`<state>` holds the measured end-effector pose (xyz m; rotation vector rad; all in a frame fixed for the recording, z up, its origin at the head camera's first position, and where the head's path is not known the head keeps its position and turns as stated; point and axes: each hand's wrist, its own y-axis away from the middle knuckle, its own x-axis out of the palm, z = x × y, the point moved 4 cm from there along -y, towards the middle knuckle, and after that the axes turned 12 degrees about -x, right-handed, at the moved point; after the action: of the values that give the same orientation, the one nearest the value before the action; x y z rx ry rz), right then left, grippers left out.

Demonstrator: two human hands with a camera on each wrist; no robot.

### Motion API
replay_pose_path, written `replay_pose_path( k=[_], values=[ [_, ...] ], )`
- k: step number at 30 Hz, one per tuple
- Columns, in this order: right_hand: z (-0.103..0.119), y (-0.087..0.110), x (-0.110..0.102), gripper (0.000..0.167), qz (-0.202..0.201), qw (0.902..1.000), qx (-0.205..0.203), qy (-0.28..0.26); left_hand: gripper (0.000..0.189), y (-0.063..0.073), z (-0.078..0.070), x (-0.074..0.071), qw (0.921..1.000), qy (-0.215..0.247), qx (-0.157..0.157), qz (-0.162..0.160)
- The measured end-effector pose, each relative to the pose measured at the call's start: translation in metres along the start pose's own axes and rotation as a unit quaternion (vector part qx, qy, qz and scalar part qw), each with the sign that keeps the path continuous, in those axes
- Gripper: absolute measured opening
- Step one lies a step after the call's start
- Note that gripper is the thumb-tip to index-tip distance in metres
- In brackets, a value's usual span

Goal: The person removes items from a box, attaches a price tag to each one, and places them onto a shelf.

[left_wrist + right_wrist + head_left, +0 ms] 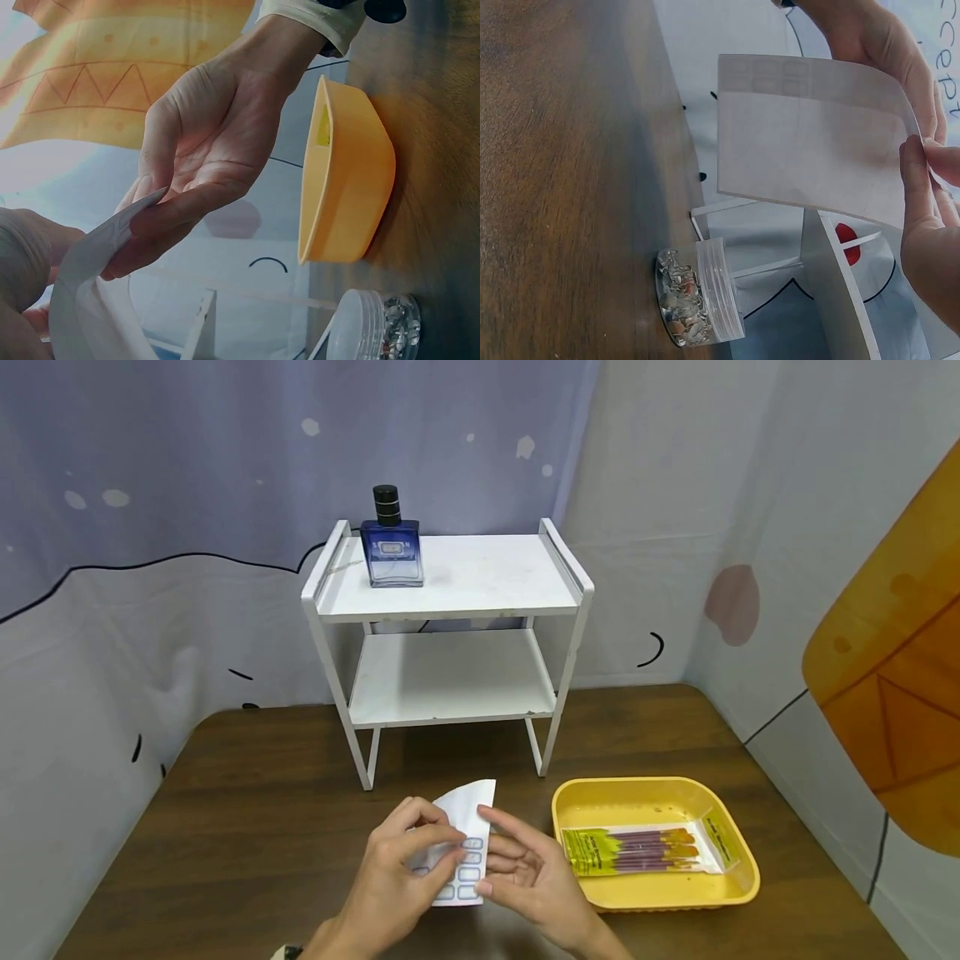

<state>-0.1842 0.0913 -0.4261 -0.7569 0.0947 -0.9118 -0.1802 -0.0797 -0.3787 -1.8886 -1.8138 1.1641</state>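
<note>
Both hands hold a white sheet of blue-framed label stickers [470,875] above the table's front part. My left hand [397,864] has its thumb and index finger brought together at the sheet's printed face; whether a single label is between the fingertips is too small to tell. My right hand [536,877] grips the sheet's right edge between thumb and fingers. In the left wrist view the right hand [217,142] pinches the curved sheet [90,262]. The right wrist view shows the sheet's plain back [802,142], bent toward the fingers.
A yellow tray [622,897] right of the hands holds a packet of paintbrushes [645,850]. Behind stands a white two-tier shelf [487,572] with a blue perfume bottle [393,556] on top. A clear lidded jar of small shiny pieces [686,296] stands on the wooden table [247,827].
</note>
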Motion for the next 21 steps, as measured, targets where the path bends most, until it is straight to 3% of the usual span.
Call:
replay_pose_path(
  k=[11, 21],
  values=[
    [-0.0043, 0.0018, -0.0031, 0.068, 0.002, 0.9999, -0.011, 0.001, 0.029, 0.0014, 0.0081, 0.0038, 0.9967, 0.049, -0.064, 0.014],
    [-0.0064, 0.0035, -0.0059, 0.066, -0.003, 0.9993, -0.003, 0.038, 0.031, 0.0034, 0.0098, 0.0045, 0.9951, 0.072, -0.049, 0.046]
  ],
)
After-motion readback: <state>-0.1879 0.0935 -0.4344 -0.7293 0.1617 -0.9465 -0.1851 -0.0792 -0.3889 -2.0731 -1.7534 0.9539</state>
